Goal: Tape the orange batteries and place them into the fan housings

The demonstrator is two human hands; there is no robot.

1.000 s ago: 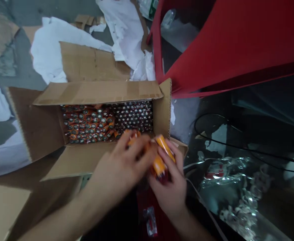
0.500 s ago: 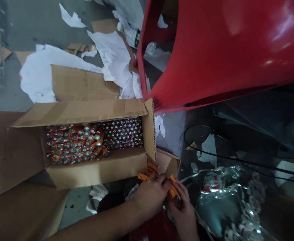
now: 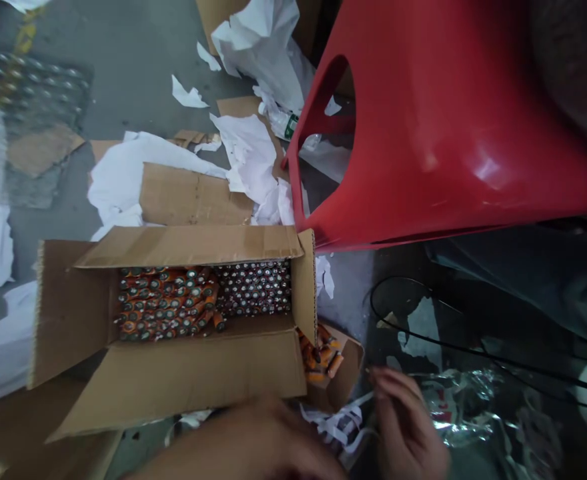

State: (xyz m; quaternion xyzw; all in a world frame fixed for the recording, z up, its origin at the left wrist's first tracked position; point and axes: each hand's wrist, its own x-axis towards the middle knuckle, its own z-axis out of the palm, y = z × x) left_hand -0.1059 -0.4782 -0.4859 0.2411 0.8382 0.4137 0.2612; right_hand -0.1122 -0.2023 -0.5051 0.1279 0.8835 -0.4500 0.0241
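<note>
An open cardboard box [image 3: 183,373] holds rows of orange cylindrical battery cells [image 3: 166,303] standing on end, with smaller dark-sided cells [image 3: 256,287] at its right. A smaller carton [image 3: 341,383] beside it has loose orange cells [image 3: 323,353] lying in it. My left hand [image 3: 278,443] is smeared by motion below the box's front flap; its fingers cannot be made out. Right of the small carton, my right hand [image 3: 411,427] has its fingers curled and thumb close to them. Whatever it pinches, if anything, is too small to name. White strips [image 3: 346,427] lie between the hands.
A red plastic stool [image 3: 423,133] lies on its side at the upper right. Torn white paper [image 3: 253,153], cardboard and a plastic bottle [image 3: 281,123] litter the floor. A black cable [image 3: 473,347] and clear plastic wrap [image 3: 466,407] are at the right. A person's dark-clothed leg [image 3: 533,273] is behind.
Both hands held orange cells together near the small carton. Now they have moved apart, the left leftward and down, the right to the right, and no cells show in them. The view has shifted.
</note>
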